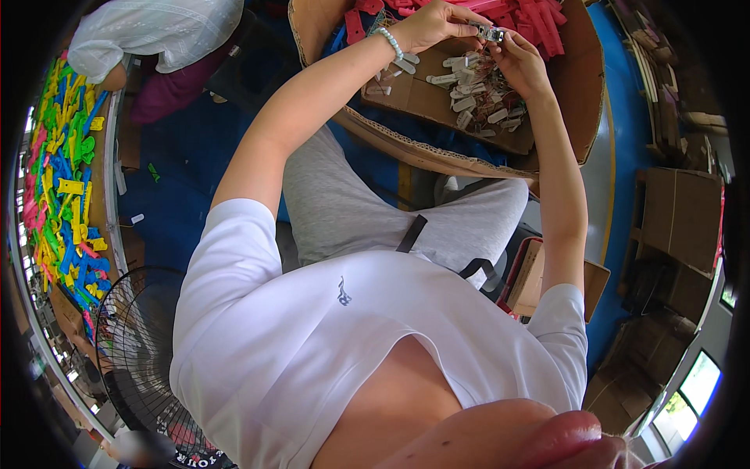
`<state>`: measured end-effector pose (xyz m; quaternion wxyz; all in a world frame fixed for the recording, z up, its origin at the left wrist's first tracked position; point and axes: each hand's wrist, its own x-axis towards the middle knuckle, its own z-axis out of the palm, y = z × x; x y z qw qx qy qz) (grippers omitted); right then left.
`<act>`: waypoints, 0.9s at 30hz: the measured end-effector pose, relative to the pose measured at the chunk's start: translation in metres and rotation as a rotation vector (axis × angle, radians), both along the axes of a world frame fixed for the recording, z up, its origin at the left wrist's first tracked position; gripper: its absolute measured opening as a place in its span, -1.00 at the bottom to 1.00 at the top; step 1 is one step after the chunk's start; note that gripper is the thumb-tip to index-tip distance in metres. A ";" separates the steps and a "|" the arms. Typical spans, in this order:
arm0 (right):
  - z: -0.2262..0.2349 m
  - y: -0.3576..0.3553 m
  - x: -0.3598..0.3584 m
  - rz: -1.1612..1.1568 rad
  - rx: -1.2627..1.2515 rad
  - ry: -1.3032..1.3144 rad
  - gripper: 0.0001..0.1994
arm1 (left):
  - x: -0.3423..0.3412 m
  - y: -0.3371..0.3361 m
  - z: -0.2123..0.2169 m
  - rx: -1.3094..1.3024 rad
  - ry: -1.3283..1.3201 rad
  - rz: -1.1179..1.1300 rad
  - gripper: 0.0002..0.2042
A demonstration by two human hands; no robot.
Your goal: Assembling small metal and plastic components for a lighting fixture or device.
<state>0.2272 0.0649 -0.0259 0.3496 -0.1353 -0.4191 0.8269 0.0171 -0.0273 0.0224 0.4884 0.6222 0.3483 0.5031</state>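
Observation:
Over a large cardboard box (437, 151), both hands meet at a small silver-and-black part (490, 33), whose kind I cannot make out. My left hand (432, 28), with a beaded bracelet (388, 44) on its wrist, pinches the part's left end between thumb and fingers. The fingertips of my right hand (522, 66) are closed on its right end. Beneath the hands lies a loose pile of white plastic pieces with thin wires (467, 98), on cardboard. Behind them are several red-pink plastic parts (539, 23).
A long table on the left bears a heap of yellow, green, blue and pink plastic parts (74, 184). A person in a pale top (168, 35) is beside it. A black fan (144, 352) stands at lower left. Cardboard boxes (680, 219) are stacked at right.

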 end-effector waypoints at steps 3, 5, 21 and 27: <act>-0.009 0.009 0.004 0.138 -0.113 0.092 -0.82 | 0.005 0.004 -0.003 -0.046 -0.100 -0.090 -0.76; -0.005 0.010 0.002 0.179 -0.093 0.083 -0.80 | 0.005 0.004 -0.007 -0.040 -0.093 -0.119 -0.76; 0.011 -0.021 -0.026 -0.285 0.345 -0.414 -0.79 | -0.002 0.002 -0.011 0.032 0.334 0.311 -0.80; 0.020 0.013 0.007 -0.349 0.705 -0.834 -0.81 | -0.035 0.019 -0.016 -0.144 0.028 0.216 -0.61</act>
